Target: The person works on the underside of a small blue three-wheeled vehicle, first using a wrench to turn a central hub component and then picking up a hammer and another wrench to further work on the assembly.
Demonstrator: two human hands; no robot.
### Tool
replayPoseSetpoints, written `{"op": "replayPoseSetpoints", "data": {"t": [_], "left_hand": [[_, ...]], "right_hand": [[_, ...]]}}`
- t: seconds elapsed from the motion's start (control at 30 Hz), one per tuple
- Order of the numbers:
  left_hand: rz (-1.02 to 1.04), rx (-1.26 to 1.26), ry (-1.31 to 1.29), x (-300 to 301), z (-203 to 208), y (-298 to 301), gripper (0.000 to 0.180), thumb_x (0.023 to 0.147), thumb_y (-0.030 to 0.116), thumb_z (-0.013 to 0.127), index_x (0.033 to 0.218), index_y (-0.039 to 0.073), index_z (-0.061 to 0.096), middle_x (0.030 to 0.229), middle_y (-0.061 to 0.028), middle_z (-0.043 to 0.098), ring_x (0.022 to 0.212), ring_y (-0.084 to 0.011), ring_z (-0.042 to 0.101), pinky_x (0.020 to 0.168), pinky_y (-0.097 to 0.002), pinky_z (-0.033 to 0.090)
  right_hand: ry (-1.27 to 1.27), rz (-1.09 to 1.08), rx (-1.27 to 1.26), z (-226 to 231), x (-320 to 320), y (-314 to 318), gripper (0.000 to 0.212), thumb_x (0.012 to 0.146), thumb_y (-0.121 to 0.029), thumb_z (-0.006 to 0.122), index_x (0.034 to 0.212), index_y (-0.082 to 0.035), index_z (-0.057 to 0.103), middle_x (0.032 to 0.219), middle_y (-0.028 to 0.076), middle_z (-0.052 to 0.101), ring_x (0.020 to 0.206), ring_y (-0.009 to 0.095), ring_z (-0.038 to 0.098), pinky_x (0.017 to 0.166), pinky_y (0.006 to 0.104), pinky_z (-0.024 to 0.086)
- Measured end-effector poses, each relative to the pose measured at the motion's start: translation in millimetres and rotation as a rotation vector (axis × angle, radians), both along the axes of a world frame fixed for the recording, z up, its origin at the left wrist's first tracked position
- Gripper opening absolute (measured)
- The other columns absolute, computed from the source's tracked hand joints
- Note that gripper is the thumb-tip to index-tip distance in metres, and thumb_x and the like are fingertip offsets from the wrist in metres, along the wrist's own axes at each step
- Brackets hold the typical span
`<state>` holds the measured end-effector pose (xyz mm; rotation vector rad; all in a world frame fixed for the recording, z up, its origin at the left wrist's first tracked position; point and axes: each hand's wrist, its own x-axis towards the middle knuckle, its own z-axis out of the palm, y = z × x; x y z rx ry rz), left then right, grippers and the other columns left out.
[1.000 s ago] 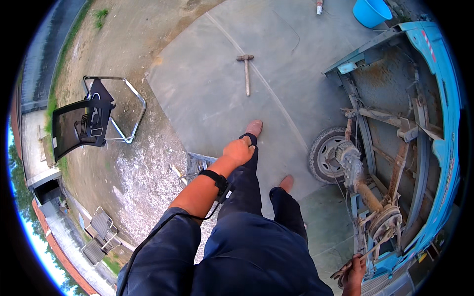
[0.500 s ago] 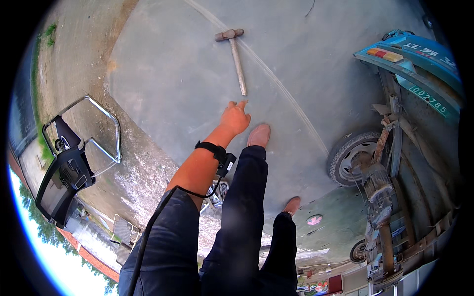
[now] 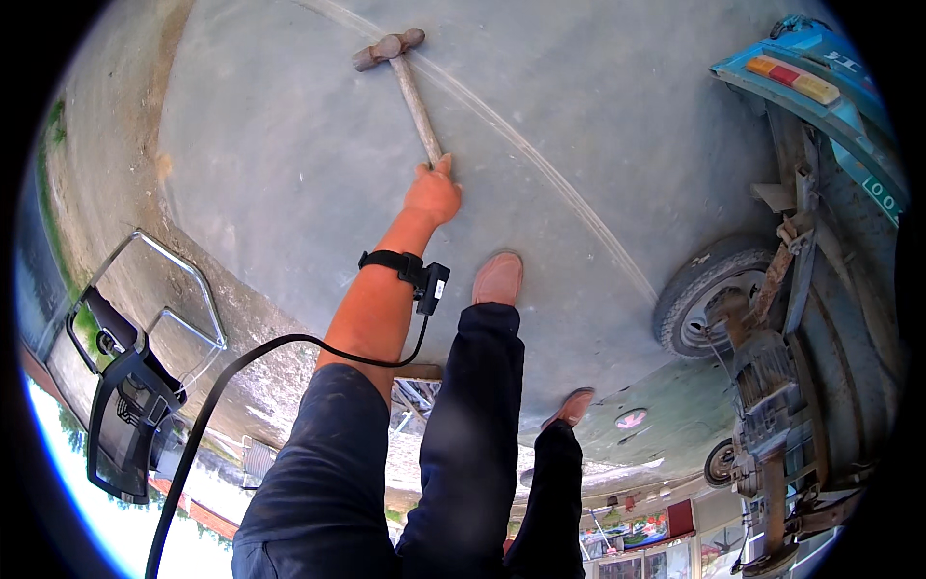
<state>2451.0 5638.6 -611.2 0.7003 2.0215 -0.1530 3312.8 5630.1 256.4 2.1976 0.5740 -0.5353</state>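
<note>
My left hand [image 3: 434, 193] is closed around the butt end of a hammer's wooden handle. The hammer [image 3: 413, 101] points away from me over the grey concrete, its rusty, rounded head at the far end. Whether that head still touches the ground I cannot tell. My fingers and palm hide the tip of the handle. A black strap with a small device [image 3: 424, 280] sits on my left wrist, and a black cable runs from it back past my sleeve. My right hand is out of view.
At the right stands a blue vehicle [image 3: 810, 116] with a tail light, a wheel [image 3: 709, 299] and rusty axle parts. A dark vehicle part with a chrome tube frame [image 3: 183, 265] is at the left. My shoes [image 3: 498, 278] stand on the concrete near the hand.
My left hand has reached forward and closed on the hammer's handle, which it was short of before. In the picture, hammer and hand sit further left.
</note>
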Motion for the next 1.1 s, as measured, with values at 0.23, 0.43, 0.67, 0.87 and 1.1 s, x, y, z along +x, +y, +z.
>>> {"op": "replayPoseSetpoints", "data": {"t": [0.23,0.43,0.67,0.87,1.1], "left_hand": [[0.121,0.165,0.14,0.1,6.6,9.4,0.047,0.09,0.021,0.065,0.133,0.011,0.05,0.115,-0.0234,0.058,0.1,-0.04,0.063,0.089,-0.0463,0.051],[0.542,0.389,0.325,-47.3,16.9,-1.5,0.036,0.084,0.023,0.073,0.108,0.005,0.054,0.086,-0.0137,0.062,0.072,-0.0303,0.065,0.066,-0.0413,0.054],[1.005,0.258,-0.408,-70.3,170.7,30.0,0.026,0.096,0.028,0.064,0.095,0.005,0.051,0.067,0.0012,0.049,0.049,-0.0076,0.043,0.041,-0.0245,0.036],[0.839,0.229,-0.55,47.0,366.7,-41.7,0.024,0.098,0.028,0.063,0.098,0.006,0.052,0.068,0.001,0.049,0.05,-0.0085,0.047,0.042,-0.0252,0.039],[0.581,0.377,-0.748,218.1,547.2,-165.1,0.02,0.096,0.019,0.065,0.106,0.005,0.054,0.071,-0.0012,0.057,0.068,-0.0112,0.06,0.059,-0.0303,0.05]], "right_hand": [[0.032,0.005,-0.054,-1.6,13.1,-14.1,0.037,0.087,-0.026,0.077,0.114,-0.007,0.063,0.109,0.013,0.067,0.097,0.027,0.065,0.08,0.049,0.059],[0.224,0.311,-0.2,10.0,35.8,0.5,0.04,0.087,-0.03,0.077,0.119,-0.012,0.062,0.121,0.013,0.065,0.108,0.032,0.063,0.087,0.0549,0.056],[0.279,-0.128,0.382,-65.2,59.2,-32.2,0.016,0.088,-0.017,0.067,0.1,-0.014,0.056,0.077,0.003,0.054,0.061,0.015,0.051,0.049,0.0313,0.041],[0.51,0.082,0.683,-121.1,-3.3,-44.3,0.015,0.086,-0.015,0.069,0.086,-0.011,0.054,0.066,-0.002,0.053,0.055,0.009,0.05,0.05,0.0249,0.041],[0.899,-0.004,0.849,-150.1,-91.6,-26.0,0.016,0.087,-0.012,0.067,0.094,-0.006,0.054,0.079,-0.002,0.05,0.072,0.007,0.046,0.062,0.0247,0.04]]}}
